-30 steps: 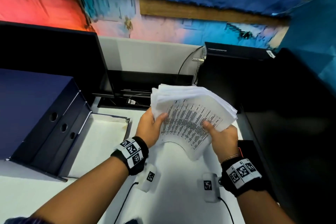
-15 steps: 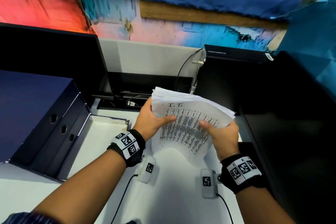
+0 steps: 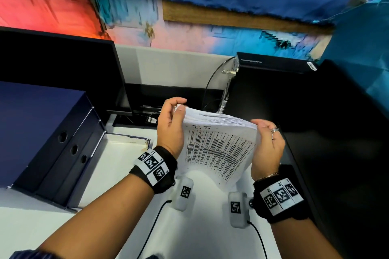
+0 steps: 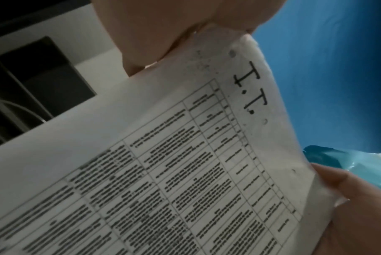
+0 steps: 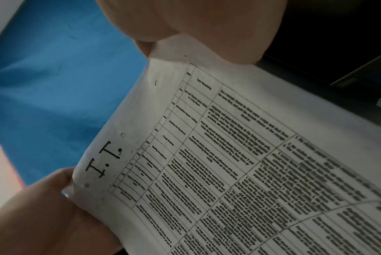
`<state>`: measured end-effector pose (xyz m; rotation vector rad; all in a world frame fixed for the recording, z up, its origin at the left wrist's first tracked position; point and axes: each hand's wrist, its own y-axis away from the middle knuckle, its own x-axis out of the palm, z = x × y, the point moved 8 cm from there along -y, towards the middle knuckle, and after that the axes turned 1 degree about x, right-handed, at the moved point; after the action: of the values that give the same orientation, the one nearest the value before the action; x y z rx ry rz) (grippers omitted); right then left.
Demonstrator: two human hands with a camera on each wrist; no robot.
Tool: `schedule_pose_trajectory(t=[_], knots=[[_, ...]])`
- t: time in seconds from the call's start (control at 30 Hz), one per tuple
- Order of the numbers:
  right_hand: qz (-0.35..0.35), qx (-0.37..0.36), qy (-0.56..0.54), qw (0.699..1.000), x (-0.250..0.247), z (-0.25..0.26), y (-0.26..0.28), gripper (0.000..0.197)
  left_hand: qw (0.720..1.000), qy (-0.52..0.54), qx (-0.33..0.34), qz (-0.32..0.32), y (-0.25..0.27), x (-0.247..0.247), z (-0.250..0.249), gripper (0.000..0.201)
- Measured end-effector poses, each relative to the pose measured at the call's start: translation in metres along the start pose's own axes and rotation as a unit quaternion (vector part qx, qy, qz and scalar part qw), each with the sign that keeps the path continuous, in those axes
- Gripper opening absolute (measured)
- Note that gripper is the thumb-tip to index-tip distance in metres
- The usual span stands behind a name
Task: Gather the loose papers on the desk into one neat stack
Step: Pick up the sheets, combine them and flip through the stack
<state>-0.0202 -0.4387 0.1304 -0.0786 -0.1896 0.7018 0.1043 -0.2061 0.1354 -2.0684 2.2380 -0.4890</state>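
A thick stack of white papers (image 3: 219, 149) stands on edge above the white desk (image 3: 200, 233), its top sheet a printed table headed "I.T." (image 4: 248, 93). My left hand (image 3: 171, 124) grips the stack's upper left corner, thumb on the front sheet and fingers curled over the top. My right hand (image 3: 267, 145) cups the right edge, fingers wrapped round the top right corner. The lower sheets bow toward me. The wrist views show the same printed sheet (image 5: 229, 155) pinched at its corners by the left hand (image 4: 163, 34) and the right hand (image 5: 207, 25).
Dark blue binder boxes (image 3: 42, 132) lie at the left with an open white-lined tray (image 3: 117, 153) beside them. A black monitor (image 3: 63, 73) stands behind. A black computer case (image 3: 273, 90) and a dark surface (image 3: 336, 164) fill the right. A cable (image 3: 210, 82) hangs at the back.
Both hands slid from the stack's front lower part up to its side edges and top corners. The fanned sheets have drawn together into a tighter, more upright block.
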Motion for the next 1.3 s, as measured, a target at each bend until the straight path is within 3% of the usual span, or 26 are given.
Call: schedule_pose_trajectory(t=[0.13,0.4,0.53,0.6,0.67,0.73,0.8,0.87,1.0,1.07,1.17,1.27,1.3], knots=[[-0.009,-0.008,-0.008,1.000,-0.001,0.003,0.001,0.019,0.998,-0.047,0.021,0.018,-0.001,0.006,-0.006,0.020],[0.002,-0.008,-0.040,0.999,-0.003,0.006,0.001,0.021,1.000,-0.016,0.013,0.020,-0.004,0.006,-0.003,0.031],[0.036,-0.020,-0.017,0.999,-0.002,0.003,0.002,0.014,0.998,-0.026,-0.002,0.058,-0.001,0.010,0.002,0.040],[0.061,-0.008,0.020,0.998,0.000,-0.005,0.005,0.025,0.999,-0.020,-0.007,0.029,-0.003,0.008,0.001,0.037],[0.064,0.023,0.043,0.997,-0.002,-0.016,0.007,0.025,1.000,0.006,-0.011,0.014,-0.003,0.005,0.000,0.036],[0.066,0.058,0.046,0.995,-0.004,-0.027,0.010,0.022,0.998,0.012,-0.023,0.059,0.000,0.007,0.001,0.054],[0.073,0.067,0.048,0.994,-0.005,-0.032,0.012,0.021,0.992,-0.069,-0.017,0.105,0.002,0.010,0.004,0.075],[0.073,0.063,0.048,0.994,-0.005,-0.027,0.014,0.020,0.988,-0.121,0.002,0.101,0.001,0.006,0.002,0.068],[0.074,0.061,0.040,0.995,-0.013,-0.032,0.007,0.027,0.992,-0.051,-0.021,0.111,-0.001,0.001,0.008,0.062],[0.088,0.112,0.081,0.987,-0.016,-0.055,0.010,0.036,0.984,-0.084,-0.064,0.146,0.004,0.002,0.023,0.057],[0.101,0.130,0.135,0.977,-0.019,-0.077,0.016,0.022,0.965,-0.167,-0.047,0.196,0.008,0.006,0.035,0.044],[0.099,0.071,0.213,0.969,-0.017,-0.057,0.009,0.012,0.974,-0.156,-0.068,0.152,-0.002,-0.001,0.021,0.063],[0.105,0.043,0.261,0.959,-0.014,-0.046,0.004,0.013,0.974,-0.184,-0.025,0.128,-0.009,-0.004,0.006,0.074]])
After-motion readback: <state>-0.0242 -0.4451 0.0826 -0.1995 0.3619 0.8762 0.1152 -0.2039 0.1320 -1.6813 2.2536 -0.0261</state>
